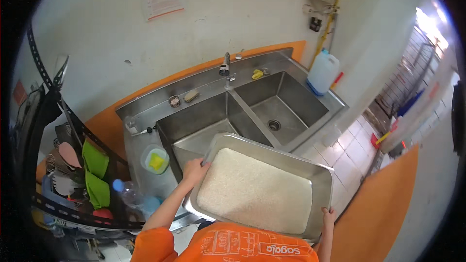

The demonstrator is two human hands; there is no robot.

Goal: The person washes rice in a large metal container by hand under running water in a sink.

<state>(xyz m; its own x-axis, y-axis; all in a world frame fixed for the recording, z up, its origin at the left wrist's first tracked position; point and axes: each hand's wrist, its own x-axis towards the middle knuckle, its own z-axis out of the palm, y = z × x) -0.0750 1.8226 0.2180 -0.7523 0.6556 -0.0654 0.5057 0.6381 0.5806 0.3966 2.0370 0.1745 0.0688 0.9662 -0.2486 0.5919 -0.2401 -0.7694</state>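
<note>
Between my two hands is a deep rectangular metal pan [273, 146], tilted in the picture, close against my orange shirt. White rice grains [252, 191] cover most of its bottom, with whitish liquid-looking area toward the right end. My left hand [195, 172] grips the pan's left rim, thumb over the edge. On the opposite short side, my right hand [328, 216] has its fingers closed round the right rim. The pan overlaps the front of a steel double sink [238, 98], hiding part of the left basin.
A faucet [224, 68] stands behind the basins. White jug [323, 72] at the right corner; tub with a yellow sponge [156, 161] on the left counter. A plastic bottle [128, 191] and a black metal rack [73, 126] of utensils stand left. An orange panel [383, 204] borders my right.
</note>
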